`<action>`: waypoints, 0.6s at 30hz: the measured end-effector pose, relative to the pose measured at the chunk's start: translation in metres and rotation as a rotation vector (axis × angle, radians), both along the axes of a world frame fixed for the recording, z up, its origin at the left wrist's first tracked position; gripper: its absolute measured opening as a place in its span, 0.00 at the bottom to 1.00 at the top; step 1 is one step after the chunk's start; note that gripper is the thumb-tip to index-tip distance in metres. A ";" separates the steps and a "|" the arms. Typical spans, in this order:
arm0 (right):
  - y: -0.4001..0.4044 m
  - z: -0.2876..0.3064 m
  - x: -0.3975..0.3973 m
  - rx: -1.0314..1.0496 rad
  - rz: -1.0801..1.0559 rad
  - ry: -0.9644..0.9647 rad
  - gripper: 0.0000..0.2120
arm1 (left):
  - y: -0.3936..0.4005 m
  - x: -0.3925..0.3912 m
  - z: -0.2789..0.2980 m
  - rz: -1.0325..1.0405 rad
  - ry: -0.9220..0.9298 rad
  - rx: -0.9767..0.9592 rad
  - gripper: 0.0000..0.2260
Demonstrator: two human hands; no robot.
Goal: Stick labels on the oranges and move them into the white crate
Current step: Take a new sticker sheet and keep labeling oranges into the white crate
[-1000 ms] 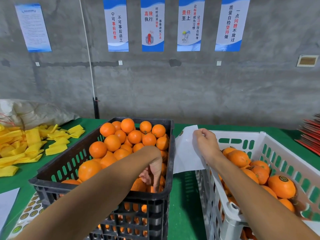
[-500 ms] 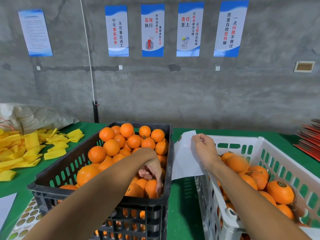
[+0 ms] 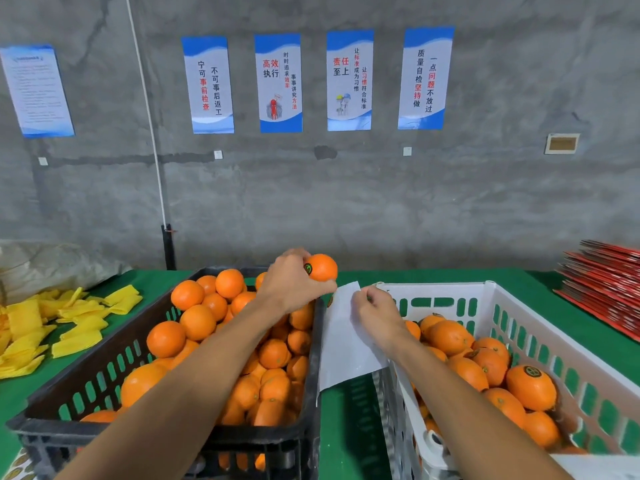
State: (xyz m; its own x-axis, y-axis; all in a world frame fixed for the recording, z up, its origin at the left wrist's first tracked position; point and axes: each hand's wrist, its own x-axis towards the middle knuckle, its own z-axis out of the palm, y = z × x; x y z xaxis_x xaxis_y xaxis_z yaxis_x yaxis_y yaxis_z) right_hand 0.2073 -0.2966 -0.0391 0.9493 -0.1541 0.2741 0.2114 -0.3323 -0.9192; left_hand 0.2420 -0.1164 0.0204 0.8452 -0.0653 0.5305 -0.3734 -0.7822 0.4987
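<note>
Left hand [image 3: 291, 282] grips a labelled orange [image 3: 322, 267] (right hand [image 3: 372, 306] pinches the label sheet [image 3: 343, 344]); next, the white crate [image 3: 540, 327].

open gap (paper sheet [image 3: 341, 341]) between crates

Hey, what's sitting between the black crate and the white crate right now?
In the head view, a white label sheet gripped by the right hand hangs between the black crate and the white crate, with green table cover below.

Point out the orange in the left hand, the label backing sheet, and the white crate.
held orange [image 3: 323, 268], head view, its bare front skin
label backing sheet [image 3: 341, 341], head view, sheet middle
white crate [image 3: 436, 289], head view, far rim
</note>
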 end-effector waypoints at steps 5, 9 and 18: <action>0.000 0.004 -0.002 -0.084 0.054 -0.016 0.09 | -0.069 -0.012 -0.004 -0.409 -0.048 -0.320 0.31; -0.003 0.006 0.000 0.066 -0.033 -0.003 0.10 | -0.073 -0.006 -0.017 -0.448 -0.093 -0.257 0.25; -0.011 0.008 0.001 0.418 -0.055 0.000 0.09 | -0.014 0.018 -0.044 -0.520 0.067 -0.163 0.14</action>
State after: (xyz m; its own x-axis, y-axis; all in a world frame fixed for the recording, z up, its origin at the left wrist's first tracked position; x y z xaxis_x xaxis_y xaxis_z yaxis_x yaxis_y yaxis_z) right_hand 0.2080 -0.3079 -0.0312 0.9365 -0.3024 0.1777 0.2043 0.0583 -0.9772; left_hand 0.2599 -0.1305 -0.0232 0.7558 -0.4049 0.5146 -0.6533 -0.4139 0.6340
